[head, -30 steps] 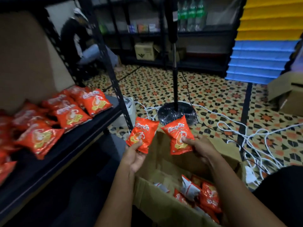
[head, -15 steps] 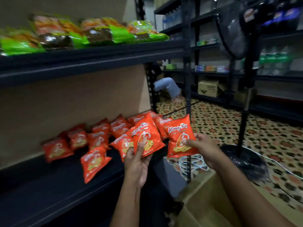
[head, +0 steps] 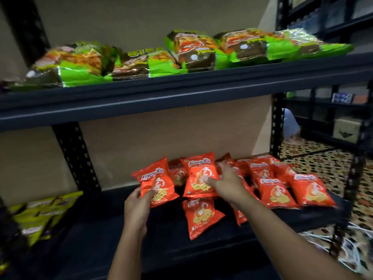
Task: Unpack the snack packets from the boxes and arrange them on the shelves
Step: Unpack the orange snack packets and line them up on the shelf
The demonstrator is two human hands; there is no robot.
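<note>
— Orange packets, where are they now?

— Both are at the lower shelf (head: 121,235), in front of the beige back wall. The left hand (head: 137,209) holds the left orange packet (head: 156,182) at its lower edge, thumb on the front and fingers behind it. This packet stands tilted, its bottom near the dark shelf board.

— And the other hand?

— The right hand (head: 226,183) grips the right orange packet (head: 200,176) from its right side, thumb pressed on the printed front. That packet stands almost upright, just beside the first one.

— What lies around them?

— One loose orange packet (head: 199,217) lies flat on the shelf below the two held ones. A group of orange packets (head: 282,184) lies to the right, some overlapping. On the upper shelf (head: 181,91) a row of green packets (head: 161,57) lies. Yellow-green packets (head: 40,215) are at the far left of the lower shelf.
</note>
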